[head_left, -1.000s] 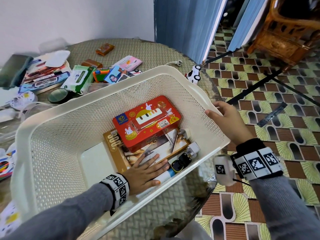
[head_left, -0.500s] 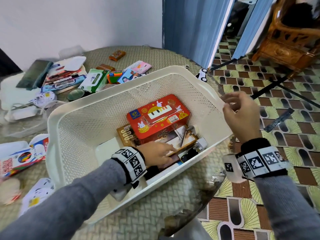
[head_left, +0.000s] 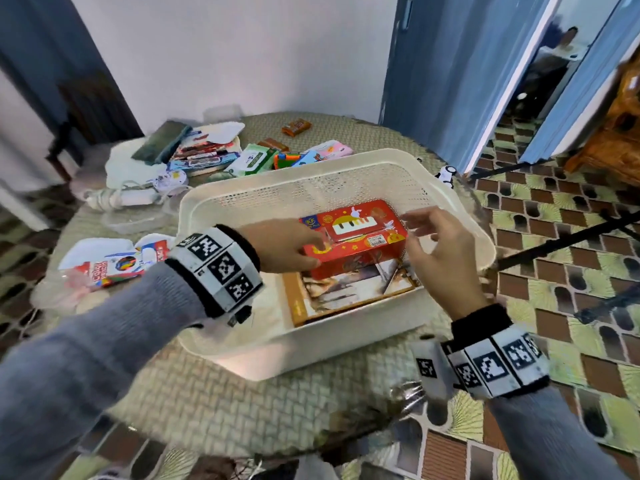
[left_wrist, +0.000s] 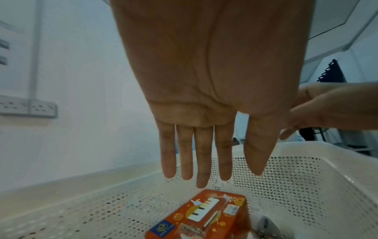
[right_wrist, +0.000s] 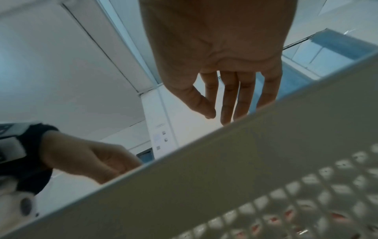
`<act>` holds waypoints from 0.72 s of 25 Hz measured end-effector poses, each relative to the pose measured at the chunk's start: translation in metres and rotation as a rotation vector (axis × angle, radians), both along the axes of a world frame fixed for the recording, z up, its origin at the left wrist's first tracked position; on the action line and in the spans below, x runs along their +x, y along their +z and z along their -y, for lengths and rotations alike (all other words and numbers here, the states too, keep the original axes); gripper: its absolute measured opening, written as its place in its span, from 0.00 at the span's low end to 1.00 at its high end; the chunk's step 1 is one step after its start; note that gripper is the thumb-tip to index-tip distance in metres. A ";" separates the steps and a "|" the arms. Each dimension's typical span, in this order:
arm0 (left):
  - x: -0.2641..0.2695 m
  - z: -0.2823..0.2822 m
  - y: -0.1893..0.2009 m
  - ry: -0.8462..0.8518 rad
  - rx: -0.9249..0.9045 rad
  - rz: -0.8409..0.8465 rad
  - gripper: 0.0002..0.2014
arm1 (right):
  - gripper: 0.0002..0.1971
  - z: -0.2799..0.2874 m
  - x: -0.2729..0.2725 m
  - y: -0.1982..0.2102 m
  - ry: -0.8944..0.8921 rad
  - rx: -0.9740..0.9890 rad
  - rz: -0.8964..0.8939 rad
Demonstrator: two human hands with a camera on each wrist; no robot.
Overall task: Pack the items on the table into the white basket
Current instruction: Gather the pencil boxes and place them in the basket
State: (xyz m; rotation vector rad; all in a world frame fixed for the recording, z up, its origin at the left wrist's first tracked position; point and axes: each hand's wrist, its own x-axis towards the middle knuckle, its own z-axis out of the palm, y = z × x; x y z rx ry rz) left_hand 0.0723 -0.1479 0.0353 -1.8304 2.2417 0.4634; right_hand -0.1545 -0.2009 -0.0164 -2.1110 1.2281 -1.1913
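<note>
The white basket (head_left: 311, 355) stands on the woven table top. Inside it a red box with a piano picture (head_left: 360, 233) lies on a brown picture box (head_left: 346, 292). My left hand (head_left: 287, 247) hovers at the red box's left end with straight fingers and holds nothing. The left wrist view shows that hand (left_wrist: 200, 113) above the red box (left_wrist: 204, 216) and the basket's mesh wall (left_wrist: 306, 177). My right hand (head_left: 440, 247) is spread over the box's right end, fingers relaxed and empty. From the right wrist, the right hand (right_wrist: 225, 64) rises above the basket rim (right_wrist: 245, 161).
Behind the basket lie a green wipes pack (head_left: 252, 159), a pile of packets and books (head_left: 204, 154), a brown candy bar (head_left: 296, 127) and a small toy car (head_left: 445, 174). A colour pencil box (head_left: 117, 268) lies at the left. The table ends at the right over tiled floor.
My left hand rose from the picture box at the basket's bottom to the red box's left end. My right hand left the basket rim and moved in over the box's right end.
</note>
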 end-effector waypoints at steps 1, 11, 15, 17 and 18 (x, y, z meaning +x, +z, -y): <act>0.000 -0.011 0.006 0.033 -0.011 0.003 0.22 | 0.11 -0.009 0.002 0.000 0.032 -0.013 -0.006; -0.027 -0.154 -0.045 0.311 -0.262 -0.197 0.19 | 0.13 -0.109 0.004 -0.034 0.275 0.036 0.007; -0.024 -0.224 -0.078 0.407 -0.481 -0.365 0.27 | 0.20 -0.143 0.007 -0.057 0.285 -0.035 -0.037; -0.021 -0.260 -0.098 0.538 -0.524 -0.415 0.25 | 0.19 -0.161 0.013 -0.071 0.403 -0.012 -0.066; -0.021 -0.278 -0.107 0.627 -0.529 -0.442 0.23 | 0.18 -0.170 0.019 -0.079 0.484 0.062 -0.097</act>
